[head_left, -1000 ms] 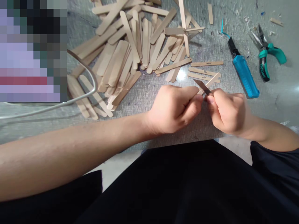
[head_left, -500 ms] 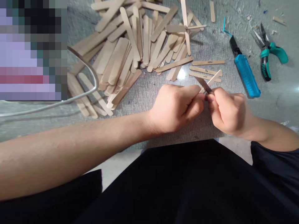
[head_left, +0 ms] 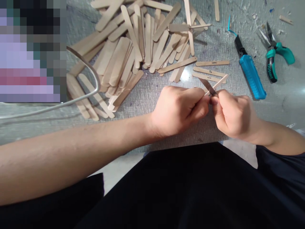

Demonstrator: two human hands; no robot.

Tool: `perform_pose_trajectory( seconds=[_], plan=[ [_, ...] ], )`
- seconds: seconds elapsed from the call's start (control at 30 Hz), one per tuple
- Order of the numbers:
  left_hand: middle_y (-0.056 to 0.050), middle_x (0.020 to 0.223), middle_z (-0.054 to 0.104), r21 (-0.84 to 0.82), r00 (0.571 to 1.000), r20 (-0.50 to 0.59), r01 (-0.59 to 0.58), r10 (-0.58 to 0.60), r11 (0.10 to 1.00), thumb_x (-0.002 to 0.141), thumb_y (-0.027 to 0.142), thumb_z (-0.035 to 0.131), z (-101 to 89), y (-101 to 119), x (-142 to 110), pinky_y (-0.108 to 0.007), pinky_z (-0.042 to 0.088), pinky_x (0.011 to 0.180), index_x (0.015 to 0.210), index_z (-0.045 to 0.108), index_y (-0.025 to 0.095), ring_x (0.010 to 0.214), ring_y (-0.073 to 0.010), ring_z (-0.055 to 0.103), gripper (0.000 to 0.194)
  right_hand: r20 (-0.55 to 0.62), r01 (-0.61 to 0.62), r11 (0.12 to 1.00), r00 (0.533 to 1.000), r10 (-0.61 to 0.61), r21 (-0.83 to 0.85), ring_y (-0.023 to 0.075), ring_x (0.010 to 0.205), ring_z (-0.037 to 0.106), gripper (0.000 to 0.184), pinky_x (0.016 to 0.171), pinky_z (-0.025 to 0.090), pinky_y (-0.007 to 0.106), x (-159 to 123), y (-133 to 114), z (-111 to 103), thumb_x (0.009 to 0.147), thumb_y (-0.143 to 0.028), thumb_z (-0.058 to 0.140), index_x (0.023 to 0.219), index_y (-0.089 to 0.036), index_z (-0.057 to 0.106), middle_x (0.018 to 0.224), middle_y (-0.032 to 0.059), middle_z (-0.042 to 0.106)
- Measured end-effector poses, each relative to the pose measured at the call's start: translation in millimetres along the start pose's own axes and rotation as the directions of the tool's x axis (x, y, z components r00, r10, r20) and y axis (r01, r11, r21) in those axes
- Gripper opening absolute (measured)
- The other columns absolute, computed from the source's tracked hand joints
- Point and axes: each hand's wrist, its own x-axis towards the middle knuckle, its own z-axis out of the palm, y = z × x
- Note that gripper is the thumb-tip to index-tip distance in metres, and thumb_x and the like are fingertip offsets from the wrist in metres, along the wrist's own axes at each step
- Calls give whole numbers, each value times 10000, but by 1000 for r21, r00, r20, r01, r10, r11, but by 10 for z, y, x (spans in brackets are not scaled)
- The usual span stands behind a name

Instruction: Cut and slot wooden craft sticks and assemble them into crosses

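My left hand (head_left: pixel 179 109) is closed around one end of a wooden craft stick (head_left: pixel 220 82), whose free end points up and to the right. Pinched in my right hand (head_left: pixel 234 111) is a dark, slanted knife blade (head_left: pixel 205 84) with no handle showing. The blade crosses the stick close to my left fingertips. Both hands are nearly touching above the table's front edge. Just beyond them lie three flat sticks, the nearest partly behind the blade; each of these sticks (head_left: pixel 212 63) bears a small dark mark or slot at its middle.
A big heap of craft sticks (head_left: pixel 121 62) spreads over the grey table (head_left: pixel 143 105). Some sticks form a cross (head_left: pixel 190 27). To the right lie a blue-handled tool (head_left: pixel 252 76) and green-black pliers (head_left: pixel 271 54). A grey cable (head_left: pixel 78 97) loops at left, beside a pixelated patch.
The held stick has turned slightly, its free end now a little lower and further right, showing a narrower face. Both hands keep their grip in almost the same place.
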Motion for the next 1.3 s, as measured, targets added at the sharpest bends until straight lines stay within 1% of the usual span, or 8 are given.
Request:
perform_pose_trajectory(
  seconds=[0.1, 0.3, 0.43, 0.6, 0.77, 1.03, 1.13, 1.3],
  plan=[
    [55, 530, 294, 39, 1000, -18, 7, -6, 999, 1052, 276, 551, 12, 10, -14, -355, 234, 471, 723, 278, 261, 445, -121, 236, 428, 14, -8, 1000, 1000, 8, -18, 132, 453, 488, 304, 498, 294, 318, -8, -3, 2, 1144, -203, 419, 880, -233, 566, 577, -26, 575],
    [51, 519, 398, 130, 1000, -17, 12, -10, 991, 1113, 300, 480, 44, 40, -25, -305, 236, 443, 754, 359, 265, 420, -113, 314, 381, 57, -56, 992, 996, 63, -111, 135, 446, 490, 266, 499, 233, 308, -38, -53, 11, 1099, -162, 448, 860, -236, 537, 560, -32, 542],
    [65, 525, 407, 223, 996, -50, -60, 73, 973, 1113, 273, 486, 86, 9, -37, -273, 203, 445, 763, 391, 256, 419, -92, 283, 362, 76, -62, 986, 994, 75, -157, 139, 451, 495, 242, 511, 197, 313, -43, -79, 0, 1078, -154, 474, 857, -230, 538, 555, -27, 534],
    [82, 540, 402, 278, 972, -81, -191, 221, 942, 1100, 205, 509, 100, -50, -61, -255, 198, 442, 770, 381, 253, 415, -71, 267, 357, 42, -16, 970, 999, 27, -243, 133, 421, 469, 220, 490, 216, 298, -44, -101, -8, 1060, -143, 484, 871, -207, 577, 540, -28, 544],
    [80, 556, 447, 362, 947, -38, -285, 320, 887, 1120, 186, 530, 78, -62, -93, -272, 237, 438, 785, 392, 256, 424, -79, 333, 369, -12, 3, 969, 1000, -6, -247, 119, 408, 486, 302, 472, 265, 285, -41, -142, -23, 1032, -89, 511, 761, -219, 542, 519, -38, 506],
    [80, 557, 444, 387, 928, 2, -345, 374, 855, 1118, 169, 556, 59, -50, -82, -287, 255, 442, 777, 381, 265, 441, -93, 349, 395, -33, -34, 980, 999, 28, -194, 115, 412, 460, 411, 466, 249, 293, -51, -167, -25, 1136, -154, 447, 745, -222, 554, 506, -37, 507],
    [82, 542, 443, 335, 943, -11, -311, 333, 890, 1064, 146, 583, 59, -20, -64, -286, 253, 440, 758, 371, 264, 431, -89, 342, 390, -49, -16, 989, 999, 9, -144, 99, 407, 440, 406, 456, 253, 294, -45, -132, -21, 1146, -190, 467, 752, -214, 566, 507, -44, 505],
    [74, 529, 491, 110, 992, 2, -124, 124, 986, 1047, 154, 549, 25, 54, -44, -256, 287, 429, 750, 461, 241, 405, -77, 388, 322, -88, -27, 999, 996, 26, -20, 114, 466, 495, 357, 499, 291, 313, -13, -38, -65, 1158, -200, 437, 825, -231, 561, 556, -37, 540]
  ],
)
